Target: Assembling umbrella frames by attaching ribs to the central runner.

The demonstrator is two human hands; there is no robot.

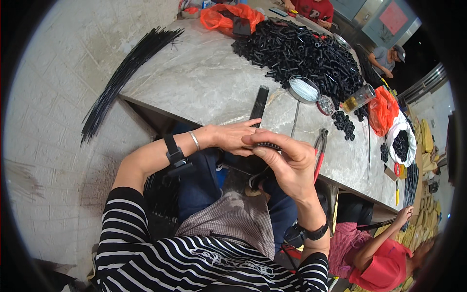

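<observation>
My left hand (pixel 231 137) lies at the table's near edge with its fingers stretched out. It rests over the near end of a flat row of thin black rods (pixel 260 100) with pale tips. Just right of it, my right hand (pixel 292 163) is closed, thumb and fingers pinching a row of small dark round ends (pixel 267 144). Whether these belong to the same rods is hidden by the hands. To the right lie pliers (pixel 321 146) with red handles, and a thin metal rod (pixel 296 118) is on the tabletop.
A large heap of short black tubes (pixel 311 53) covers the far table (pixel 194 73). Nearby are a round tin (pixel 304 89) of pale pins, a jar (pixel 358 98) and orange bags (pixel 383 112). Long black rods (pixel 126 78) overhang the left edge. A co-worker (pixel 384 258) sits at right.
</observation>
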